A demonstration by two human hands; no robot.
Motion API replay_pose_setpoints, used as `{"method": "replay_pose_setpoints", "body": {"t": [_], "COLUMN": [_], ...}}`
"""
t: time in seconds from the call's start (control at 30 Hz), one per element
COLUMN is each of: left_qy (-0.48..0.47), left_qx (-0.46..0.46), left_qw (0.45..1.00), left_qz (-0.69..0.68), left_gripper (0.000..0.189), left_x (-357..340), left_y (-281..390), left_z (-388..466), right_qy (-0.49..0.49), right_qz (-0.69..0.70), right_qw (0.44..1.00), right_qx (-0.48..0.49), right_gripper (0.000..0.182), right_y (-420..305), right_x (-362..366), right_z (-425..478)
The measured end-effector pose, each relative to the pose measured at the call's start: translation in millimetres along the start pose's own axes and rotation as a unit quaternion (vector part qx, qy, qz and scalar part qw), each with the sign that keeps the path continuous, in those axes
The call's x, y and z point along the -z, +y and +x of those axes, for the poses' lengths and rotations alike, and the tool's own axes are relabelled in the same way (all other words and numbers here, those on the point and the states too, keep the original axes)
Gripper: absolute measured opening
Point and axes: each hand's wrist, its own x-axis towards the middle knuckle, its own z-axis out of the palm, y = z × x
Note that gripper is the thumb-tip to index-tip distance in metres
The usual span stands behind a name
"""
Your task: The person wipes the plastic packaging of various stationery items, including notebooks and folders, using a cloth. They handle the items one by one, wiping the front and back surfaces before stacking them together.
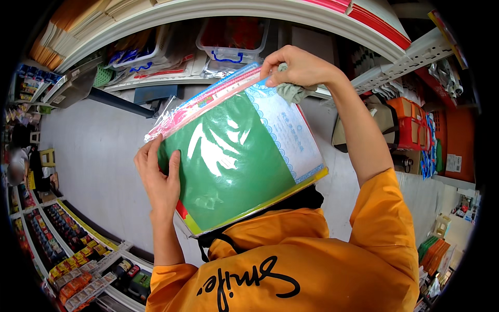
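Observation:
A stack of plastic-wrapped paper sheets is held tilted before my body, with a glossy green sheet [230, 156] on top. Beside the green part shows a white sheet with a blue lace-pattern border [292, 136]; it bears writing. Pink and blue patterned edges [218, 97] stick out along the far side. My left hand [160, 171] grips the left corner of the stack, thumb on the green sheet. At the far right corner, my right hand [296, 70] pinches the stack's edge and also holds a crumpled grey-green cloth [290, 91].
A white metal shelf [234, 11] with paper stacks crosses the top. Below it stand clear plastic bins [234, 39] with blue handles. Goods shelves [70, 234] line the lower left. Bags and boxes [409, 121] stand at right. A person [21, 160] is at far left.

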Motion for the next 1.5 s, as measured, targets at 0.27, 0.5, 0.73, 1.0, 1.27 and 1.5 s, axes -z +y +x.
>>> {"method": "replay_pose_setpoints", "body": {"t": [0.27, 0.5, 0.73, 1.0, 1.27, 1.5], "left_qy": [0.029, 0.039, 0.057, 0.079, 0.064, 0.072], "left_qx": [-0.037, -0.029, -0.031, -0.039, -0.040, -0.028], "left_qw": [0.997, 0.997, 0.996, 0.994, 0.996, 0.995], "left_qz": [0.054, 0.051, 0.064, 0.067, 0.055, 0.056], "left_gripper": [0.040, 0.038, 0.034, 0.033, 0.033, 0.029], "left_x": [-11, -15, -15, -19, -18, -15], "left_y": [-5, -3, 0, -4, -4, -1], "left_z": [-4, -1, -2, -4, -1, -3], "right_qy": [0.083, 0.156, 0.424, 0.444, 0.105, 0.253], "right_qz": [0.003, -0.011, -0.064, 0.001, -0.080, -0.193], "right_qw": [0.996, 0.988, 0.903, 0.895, 0.935, 0.936], "right_qx": [0.008, 0.000, -0.005, 0.036, 0.329, 0.150], "right_gripper": [0.020, 0.023, 0.031, 0.025, 0.039, 0.047], "right_y": [14, 7, -8, -69, -121, -71], "right_x": [-11, -16, -20, -91, -253, -166], "right_z": [1, -8, -40, -79, -89, -35]}}
